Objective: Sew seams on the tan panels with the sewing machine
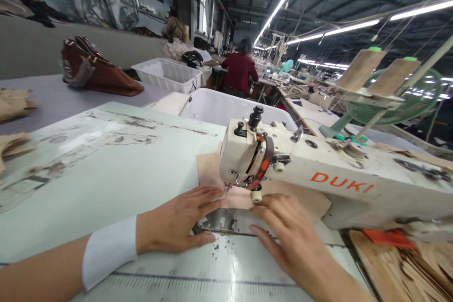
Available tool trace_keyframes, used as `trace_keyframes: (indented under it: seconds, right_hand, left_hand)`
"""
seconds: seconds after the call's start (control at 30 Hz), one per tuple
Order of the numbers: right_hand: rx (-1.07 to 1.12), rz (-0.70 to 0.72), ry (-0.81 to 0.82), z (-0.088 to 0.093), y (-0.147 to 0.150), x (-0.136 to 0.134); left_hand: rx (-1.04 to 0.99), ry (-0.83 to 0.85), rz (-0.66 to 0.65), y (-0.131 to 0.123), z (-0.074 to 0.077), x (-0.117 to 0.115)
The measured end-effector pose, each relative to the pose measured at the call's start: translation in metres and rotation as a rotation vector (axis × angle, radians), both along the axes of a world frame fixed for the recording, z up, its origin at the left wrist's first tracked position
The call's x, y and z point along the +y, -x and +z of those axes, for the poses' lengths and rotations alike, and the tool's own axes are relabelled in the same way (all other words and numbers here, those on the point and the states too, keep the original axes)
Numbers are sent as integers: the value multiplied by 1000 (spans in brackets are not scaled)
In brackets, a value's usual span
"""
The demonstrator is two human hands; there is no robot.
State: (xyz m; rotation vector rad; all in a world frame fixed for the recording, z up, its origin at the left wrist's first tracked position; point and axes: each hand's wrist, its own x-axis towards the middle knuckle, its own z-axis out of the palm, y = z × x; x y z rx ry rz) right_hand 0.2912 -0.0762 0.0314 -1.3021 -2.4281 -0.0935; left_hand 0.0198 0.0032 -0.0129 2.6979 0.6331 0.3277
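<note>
A sewing machine (269, 151) marked DUKI stands over a beige piece of leather or fabric (208, 167), which runs under its presser foot. My left hand (184, 219) lies flat on the left of the needle, fingertips on the near edge of the piece, thumb apart. On the right, my right hand (283, 222) rests with its fingers on the piece beside the white knob, the thumb spread toward me. A metal plate (221, 220) shows between the hands. The needle tip is too small to make out clearly.
A brown handbag (102, 71) sits on the grey table at the left. White plastic bins (166, 73) stand behind the machine. Two thread cones (363, 68) and a green fan (396, 92) are at the right. A person in dark red (240, 73) sits farther back. Stacked beige pieces (399, 264) lie lower right.
</note>
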Motion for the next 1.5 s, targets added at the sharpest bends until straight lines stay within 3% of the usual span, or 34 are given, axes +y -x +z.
trace_keyframes:
  seconds: [0.17, 0.27, 0.8, 1.0, 1.27, 1.5]
  right_hand:
    - [1, 91, 56, -46, 13, 47]
    - [-27, 103, 11, -58, 11, 56]
    - [7, 54, -95, -66, 7, 61]
    - [109, 155, -135, -69, 0, 68]
    - [83, 147, -74, -63, 0, 69]
    - [49, 112, -70, -73, 0, 70]
  left_hand:
    - [7, 38, 7, 0, 8, 0]
    - [21, 58, 15, 0, 12, 1]
    - [31, 20, 24, -4, 15, 7]
    - [-21, 37, -2, -3, 5, 11]
    - [-71, 61, -27, -4, 1, 14]
    - [-68, 39, -5, -8, -1, 15]
